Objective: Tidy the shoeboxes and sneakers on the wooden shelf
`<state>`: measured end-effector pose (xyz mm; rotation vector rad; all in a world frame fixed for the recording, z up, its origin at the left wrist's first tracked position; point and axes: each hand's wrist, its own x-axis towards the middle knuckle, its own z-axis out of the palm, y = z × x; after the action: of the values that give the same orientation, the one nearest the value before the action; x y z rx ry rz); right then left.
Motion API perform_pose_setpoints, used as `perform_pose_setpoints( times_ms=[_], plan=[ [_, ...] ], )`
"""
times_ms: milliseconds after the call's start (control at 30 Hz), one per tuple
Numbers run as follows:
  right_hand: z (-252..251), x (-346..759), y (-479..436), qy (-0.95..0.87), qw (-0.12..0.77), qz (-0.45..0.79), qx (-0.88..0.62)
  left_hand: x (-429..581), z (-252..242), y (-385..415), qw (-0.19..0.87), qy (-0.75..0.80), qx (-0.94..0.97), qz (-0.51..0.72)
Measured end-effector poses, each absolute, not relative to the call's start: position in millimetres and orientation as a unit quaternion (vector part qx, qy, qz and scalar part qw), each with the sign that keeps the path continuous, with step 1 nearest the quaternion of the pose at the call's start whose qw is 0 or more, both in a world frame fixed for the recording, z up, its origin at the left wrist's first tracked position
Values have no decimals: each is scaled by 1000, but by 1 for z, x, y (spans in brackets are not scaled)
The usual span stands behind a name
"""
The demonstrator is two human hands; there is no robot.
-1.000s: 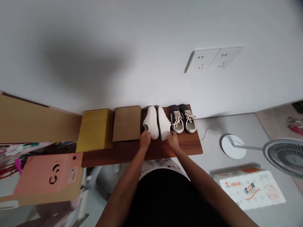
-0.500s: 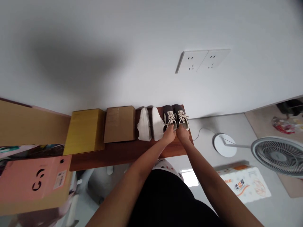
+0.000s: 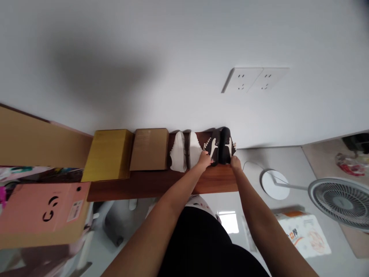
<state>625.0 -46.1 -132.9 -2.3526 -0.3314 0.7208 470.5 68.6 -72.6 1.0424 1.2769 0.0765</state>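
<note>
Two dark sneakers with cream stripes and laces are at the right end of a reddish-brown wooden shelf (image 3: pixel 161 186). Both lie tilted, sides facing up. The left dark sneaker (image 3: pixel 213 147) has its laces toward the left, and my left hand (image 3: pixel 204 159) is closed on its near left edge. Laces point right on the right dark sneaker (image 3: pixel 225 144); my right hand (image 3: pixel 235 163) grips its near right edge, fingers partly hidden. Just left of them stands a pair of white shoes, the left white shoe (image 3: pixel 178 152) and the right white shoe (image 3: pixel 194 148), the latter close to my left hand.
A brown cardboard box (image 3: pixel 149 149) and a yellow box (image 3: pixel 107 154) stand further left on the shelf. A pink box (image 3: pixel 43 207) is at lower left. On the right are a fan (image 3: pixel 343 202) and a white package (image 3: pixel 309 234). Wall sockets (image 3: pixel 255 79) are above.
The dark sneakers have turned from upright onto their sides, laces now facing outward. My hands have moved apart, the right one to the right sneaker's outer edge. The view has shifted slightly.
</note>
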Motion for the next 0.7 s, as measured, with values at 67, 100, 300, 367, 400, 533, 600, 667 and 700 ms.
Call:
perform_pose_setpoints(
  times_ms=[67,100,300,367,400,533,600,667,700],
  plan=[
    [-131,623,-42,-114,312,253,-909,469,-62,65,695,552,460,26],
    [-130,622,-41,-110,308,247,-912,462,-57,63,707,535,462,22],
    [-130,604,-67,-119,332,121,-928,336,-42,60,751,472,461,-15],
    [-131,586,-82,-130,351,79,-924,275,-41,59,722,524,452,-15],
    [-131,573,-88,-137,359,91,-919,243,-42,59,704,553,445,-6],
    [-120,491,-95,-191,345,297,-870,133,-45,60,643,655,394,53],
    [-108,438,-81,-239,322,410,-819,91,-47,67,628,672,385,73],
    [-94,384,-55,-311,290,459,-780,58,-48,80,608,675,408,89],
    [-86,358,-38,-354,273,469,-762,43,-48,89,594,674,428,101]
  ],
)
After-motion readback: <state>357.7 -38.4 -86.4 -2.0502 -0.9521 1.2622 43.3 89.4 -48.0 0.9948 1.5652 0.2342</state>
